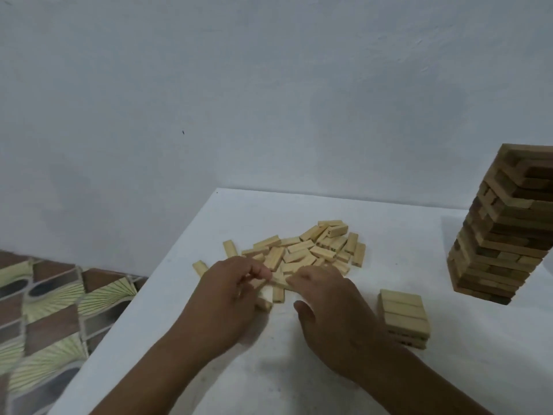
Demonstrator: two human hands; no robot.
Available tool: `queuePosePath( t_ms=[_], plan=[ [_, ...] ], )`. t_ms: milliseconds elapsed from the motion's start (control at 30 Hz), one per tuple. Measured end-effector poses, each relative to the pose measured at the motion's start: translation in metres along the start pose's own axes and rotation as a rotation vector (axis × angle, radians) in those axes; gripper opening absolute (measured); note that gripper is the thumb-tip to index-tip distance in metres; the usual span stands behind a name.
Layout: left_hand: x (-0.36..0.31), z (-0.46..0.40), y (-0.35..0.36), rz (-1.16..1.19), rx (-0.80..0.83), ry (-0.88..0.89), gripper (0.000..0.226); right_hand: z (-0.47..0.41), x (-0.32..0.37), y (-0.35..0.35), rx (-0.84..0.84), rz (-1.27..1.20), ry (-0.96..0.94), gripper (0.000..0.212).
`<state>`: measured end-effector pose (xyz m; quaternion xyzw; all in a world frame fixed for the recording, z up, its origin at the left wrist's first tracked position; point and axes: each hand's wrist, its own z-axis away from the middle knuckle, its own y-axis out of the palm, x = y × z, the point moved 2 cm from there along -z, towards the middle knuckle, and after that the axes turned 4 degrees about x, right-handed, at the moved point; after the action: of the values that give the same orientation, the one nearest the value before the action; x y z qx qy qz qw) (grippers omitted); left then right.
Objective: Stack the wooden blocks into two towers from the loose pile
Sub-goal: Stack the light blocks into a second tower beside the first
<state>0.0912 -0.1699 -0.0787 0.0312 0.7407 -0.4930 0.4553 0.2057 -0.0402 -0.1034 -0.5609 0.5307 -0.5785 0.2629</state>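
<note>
Sifting pale rectangular wooden blocks: both hands.

White table against a pale wall — patterned tiled floor left.

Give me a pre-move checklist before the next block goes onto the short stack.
1. Tall dark wooden tower standing, away from both hands: ok.
2. Short pale wooden stack with level top: ok.
3. Loose pile of pale wooden blocks within reach: ok.
4. Left hand gripping a block: cannot tell.
5. Right hand gripping a block: cannot tell.
6. White table bare between pile and stack: ok.
</note>
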Motion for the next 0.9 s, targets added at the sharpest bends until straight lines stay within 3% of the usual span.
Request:
queuePosePath(
  t_ms=[167, 300, 400, 567, 667, 800, 900],
  plan=[
    [0.032, 0.008, 0.005, -0.329, 0.041, 0.098, 0.032, -0.007, 0.001, 0.016, 0.024, 0.155, 0.036, 0.036],
    [0.036, 0.009, 0.009, -0.307, -0.033, 0.141, 0.017, -0.002, -0.002, 0.011, -0.056, 0.062, 0.033, 0.016],
    [0.038, 0.011, 0.012, -0.298, -0.056, 0.173, 0.019, 0.007, 0.000, 0.004, -0.059, 0.028, 0.055, 0.011],
    [0.039, 0.014, 0.014, -0.211, -0.126, 0.288, 0.037, 0.019, 0.002, 0.000, 0.033, 0.080, 0.092, 0.015],
    [0.041, 0.017, 0.014, -0.099, -0.221, 0.276, 0.025, 0.015, 0.008, 0.000, -0.022, 0.109, 0.052, 0.020],
    [0.047, 0.017, 0.011, -0.061, -0.282, 0.239, 0.027, 0.006, 0.015, 0.011, 0.050, 0.198, 0.013, 0.041],
    [0.045, 0.018, 0.010, -0.051, -0.266, 0.255, 0.026, 0.007, 0.016, 0.014, 0.054, 0.197, 0.016, 0.035]
  ],
)
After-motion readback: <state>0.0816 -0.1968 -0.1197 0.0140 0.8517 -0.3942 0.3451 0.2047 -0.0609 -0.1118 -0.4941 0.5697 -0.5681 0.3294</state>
